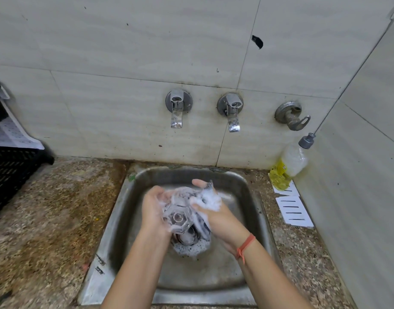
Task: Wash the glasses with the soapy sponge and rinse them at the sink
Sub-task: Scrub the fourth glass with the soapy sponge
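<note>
Head view: the glass (177, 216) is gripped in the curled left hand (152, 211), base toward the camera; a foam-hidden sponge (209, 197), apparently, is squeezed by the right hand (220, 219). Over the sink (213, 279), the slippery glass should be held firmly and turned.

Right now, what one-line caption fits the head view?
Over the steel sink, the left hand holds a clear glass while the right hand scrubs it with a foamy sponge.
</note>
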Demonstrator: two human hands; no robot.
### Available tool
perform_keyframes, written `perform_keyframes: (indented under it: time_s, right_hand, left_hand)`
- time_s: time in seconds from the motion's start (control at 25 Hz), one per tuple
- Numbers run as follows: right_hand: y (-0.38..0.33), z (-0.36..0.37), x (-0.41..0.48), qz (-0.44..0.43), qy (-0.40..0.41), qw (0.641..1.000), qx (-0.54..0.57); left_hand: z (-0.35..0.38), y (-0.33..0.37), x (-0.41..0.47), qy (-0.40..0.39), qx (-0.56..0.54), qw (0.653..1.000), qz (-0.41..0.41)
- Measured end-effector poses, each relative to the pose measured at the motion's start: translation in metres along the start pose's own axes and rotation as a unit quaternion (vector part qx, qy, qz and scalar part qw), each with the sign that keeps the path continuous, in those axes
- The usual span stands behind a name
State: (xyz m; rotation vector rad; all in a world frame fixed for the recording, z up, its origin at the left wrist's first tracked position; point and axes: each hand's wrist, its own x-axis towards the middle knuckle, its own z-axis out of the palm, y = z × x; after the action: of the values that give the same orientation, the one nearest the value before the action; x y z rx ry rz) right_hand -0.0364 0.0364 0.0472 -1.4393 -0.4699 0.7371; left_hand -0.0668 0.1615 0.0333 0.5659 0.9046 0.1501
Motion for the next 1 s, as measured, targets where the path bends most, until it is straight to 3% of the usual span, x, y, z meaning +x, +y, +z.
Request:
perform_keyframes:
  time_s: [0.16,0.2,0.32,0.36,0.48,0.52,0.64,0.68,0.76,0.84,0.92,1.0]
  right_hand:
    - [0.003,-0.013,0.024,0.014,0.145,0.988,-0.046]
    - [0.001,-0.014,0.025,0.016,0.133,0.990,-0.051]
    - [-0.007,-0.008,0.009,0.016,-0.009,1.000,-0.016]
    - [-0.005,-0.008,0.007,0.011,-0.002,1.000,-0.010]
    - [0.004,-0.013,0.017,0.001,0.131,0.991,-0.035]
    - [0.003,-0.014,0.018,0.004,0.128,0.991,-0.044]
    - [0.000,-0.007,0.011,-0.009,-0.001,1.000,-0.010]
    - [-0.002,-0.004,0.009,-0.010,0.001,1.000,0.003]
    - [-0.005,-0.009,0.014,-0.020,0.106,0.994,0.011]
    - [-0.008,-0.019,0.024,0.008,0.185,0.983,0.005]
    - [-0.014,-0.027,0.030,0.020,0.184,0.980,-0.078]
    - [-0.019,-0.021,0.033,0.002,0.174,0.967,-0.184]
  left_hand:
    - [0.008,-0.013,-0.001,-0.008,-0.072,0.997,-0.009]
    - [0.010,-0.011,0.000,-0.013,-0.091,0.996,-0.006]
    - [0.008,-0.003,0.007,-0.027,-0.133,0.991,-0.010]
    - [0.006,-0.006,0.008,-0.024,-0.132,0.991,-0.018]
    - [0.003,-0.018,0.015,-0.019,-0.142,0.989,-0.023]
    - [0.002,-0.018,0.015,-0.025,-0.155,0.987,-0.026]
    - [0.001,-0.013,0.022,-0.056,-0.198,0.978,-0.034]
    - [-0.001,-0.013,0.022,-0.061,-0.196,0.978,-0.032]
    - [-0.001,-0.015,0.015,-0.097,-0.127,0.987,-0.010]
    - [-0.003,-0.012,0.005,-0.151,0.041,0.987,0.024]
    - [0.001,-0.005,-0.005,-0.179,0.229,0.955,0.053]
    - [0.012,-0.001,-0.009,-0.121,0.296,0.944,0.079]
